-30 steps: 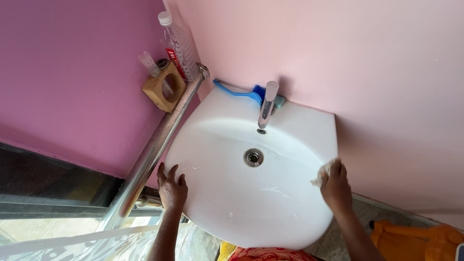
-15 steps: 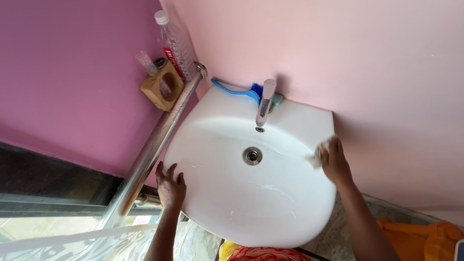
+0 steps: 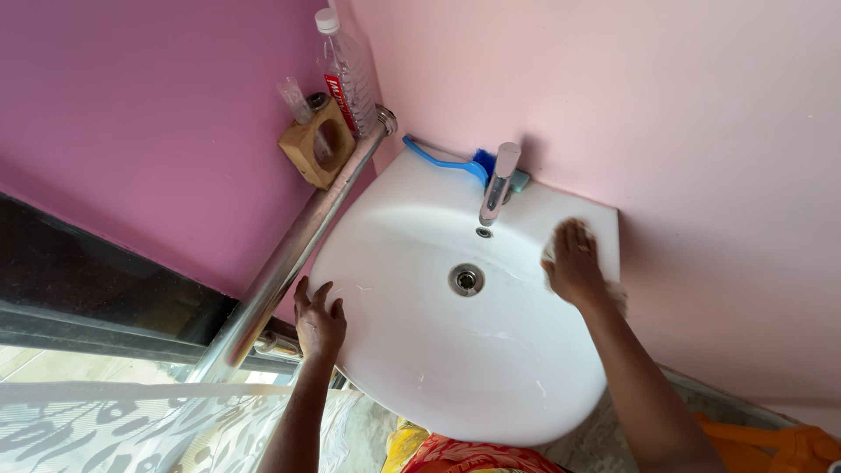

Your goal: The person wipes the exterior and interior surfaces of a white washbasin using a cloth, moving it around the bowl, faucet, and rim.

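Landmark = tap (image 3: 498,182), chrome, at back of white basin (image 3: 438,368).

R hand (image 3: 574,263) is just right of and below tap, palm pressed flat on basin's back ledge w/ pale cloth (image 3: 549,256) under it. Cloth mostly hidden, only a sliver shows at the thumb side. Fingers spread flat over cloth, not curled.

L hand (image 3: 320,322) sits well left of and below tap, on basin's left rim, fingers splayed wide, holding nothing, just bracing.

Risks, my read:
- R hand wipes toward tap → knuckles could hit spout or bump the lever, water starts, cloth gets soaked.
- Blue brush (image 3: 447,162) lies just left of tap on ledge; a wide sweep could knock it into the bowl.
- Basin looks wet/smeared; L palm could slip off rim.
- Clear bottle (image 3: 348,74) and wooden holder (image 3: 318,144) perch up-left of tap by steel rail (image 3: 289,263); jolt to rail could tip the bottle.
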